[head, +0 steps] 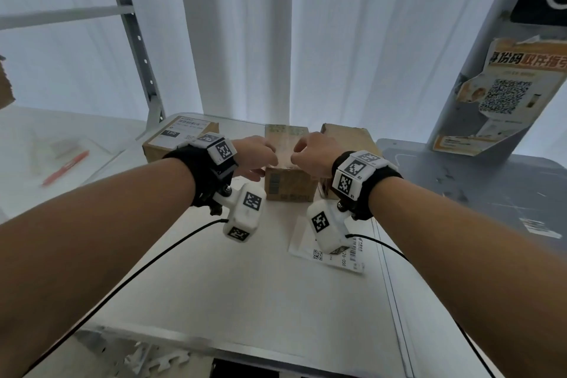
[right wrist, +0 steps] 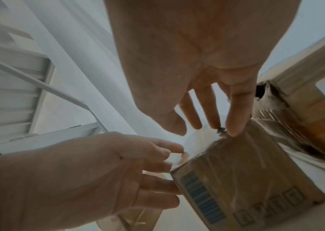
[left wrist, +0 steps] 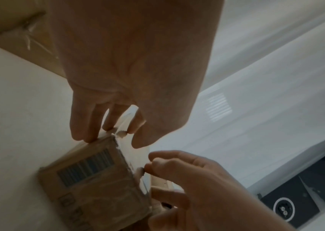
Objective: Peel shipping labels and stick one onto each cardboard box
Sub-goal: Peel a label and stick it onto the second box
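Note:
Three brown cardboard boxes stand at the far end of the white table (head: 245, 285). Both hands are over the middle box (head: 290, 186) (left wrist: 90, 179) (right wrist: 246, 179), which has a barcode on its near face. A pale shipping label (head: 283, 149) (left wrist: 136, 151) (right wrist: 201, 139) lies across its top near edge. My left hand (head: 260, 159) (left wrist: 137, 134) (right wrist: 179, 153) pinches the label's left end. My right hand (head: 296, 156) (left wrist: 147, 167) (right wrist: 191, 128) pinches its right end. The left box (head: 153, 150) bears a white label on top. The right box (head: 346, 138) has a bare top.
A label sheet with a barcode (head: 334, 255) lies on the table near my right wrist. A red pen (head: 66, 167) lies on the surface at far left. A grey platform (head: 460, 181) and a post with a poster (head: 503, 95) stand at the right. A metal shelf upright (head: 138, 40) rises behind the left box.

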